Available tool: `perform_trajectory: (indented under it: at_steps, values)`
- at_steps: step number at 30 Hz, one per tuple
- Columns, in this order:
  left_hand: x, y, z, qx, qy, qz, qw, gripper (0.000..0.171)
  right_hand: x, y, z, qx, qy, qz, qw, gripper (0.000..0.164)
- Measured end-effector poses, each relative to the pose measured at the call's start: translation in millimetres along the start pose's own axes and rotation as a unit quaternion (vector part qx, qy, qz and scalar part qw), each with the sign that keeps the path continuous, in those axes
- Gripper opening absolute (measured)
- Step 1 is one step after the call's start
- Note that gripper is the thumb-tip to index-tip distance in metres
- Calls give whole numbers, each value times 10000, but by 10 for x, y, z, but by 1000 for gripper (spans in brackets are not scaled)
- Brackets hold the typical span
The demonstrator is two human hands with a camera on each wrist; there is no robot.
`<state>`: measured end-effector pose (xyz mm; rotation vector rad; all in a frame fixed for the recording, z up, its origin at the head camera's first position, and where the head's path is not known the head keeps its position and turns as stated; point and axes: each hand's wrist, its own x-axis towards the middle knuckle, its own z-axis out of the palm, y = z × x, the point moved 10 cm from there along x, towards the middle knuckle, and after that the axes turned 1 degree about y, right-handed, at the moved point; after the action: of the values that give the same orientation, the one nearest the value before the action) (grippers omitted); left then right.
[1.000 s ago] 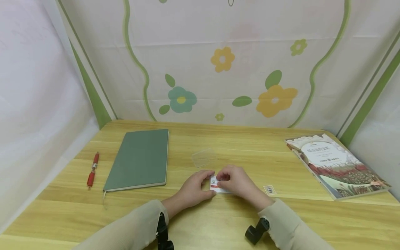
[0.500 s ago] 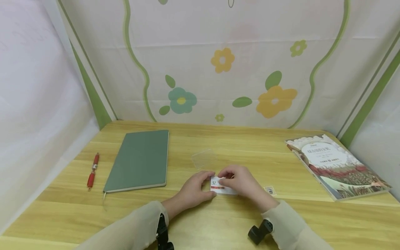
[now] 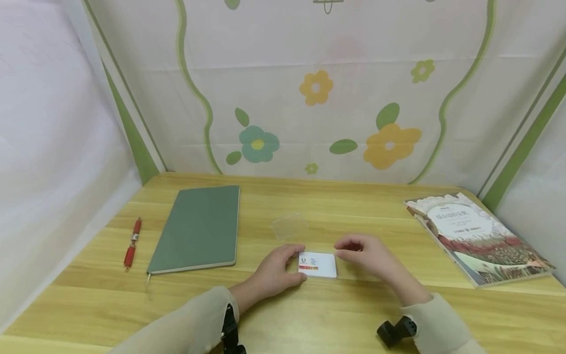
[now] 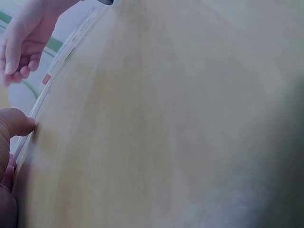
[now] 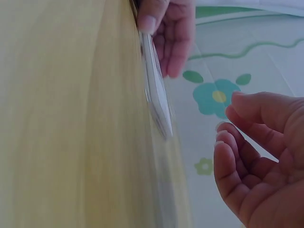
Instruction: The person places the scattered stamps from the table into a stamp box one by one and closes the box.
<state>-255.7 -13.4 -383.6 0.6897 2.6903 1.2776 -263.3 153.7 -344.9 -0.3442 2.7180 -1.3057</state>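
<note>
White rectangular card [image 3: 325, 266], printed with a small logo, text and a red-orange band, lies on the light-wood table [image 3: 300, 319] between the person's two hands. The right hand [image 3: 373, 256] has drawn off its face toward the right, uncovering more of the white surface than a moment ago; its work there seems finished or paused. Its fingers are loosely curved, thumb and fingertips a little apart, with nothing visible between them. The left hand [image 3: 273, 271] keeps its grip on the card's left end, thumb and fingers at opposite edges. The small pale-bordered square picture seen earlier to the right no longer shows; the right hand and forearm [image 3: 409, 287] cover that spot, so whether it lies there cannot be told. Beyond the card, a thin transparent plastic piece [image 3: 289, 227] is only faintly outlined. The left wrist view catches mostly tabletop, the card hard to make out.
</note>
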Motion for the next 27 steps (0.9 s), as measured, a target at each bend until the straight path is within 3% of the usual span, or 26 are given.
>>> perform_trajectory:
  at_steps: [7, 17, 27]
  values:
    - [-9, -5, 11, 210, -7, 12, 9998, 57, -125, 138, -167, 126, -77, -170, 9997, 27]
    - [-11, -4, 16, 195, -2, 11, 9998, 57, -281, 405, -348, 47, -117, 113, 9999, 34]
    - [-7, -1, 7, 155, -16, -17, 9999, 57, -397, 602, -450, -506, -79, 189, 9985, 34]
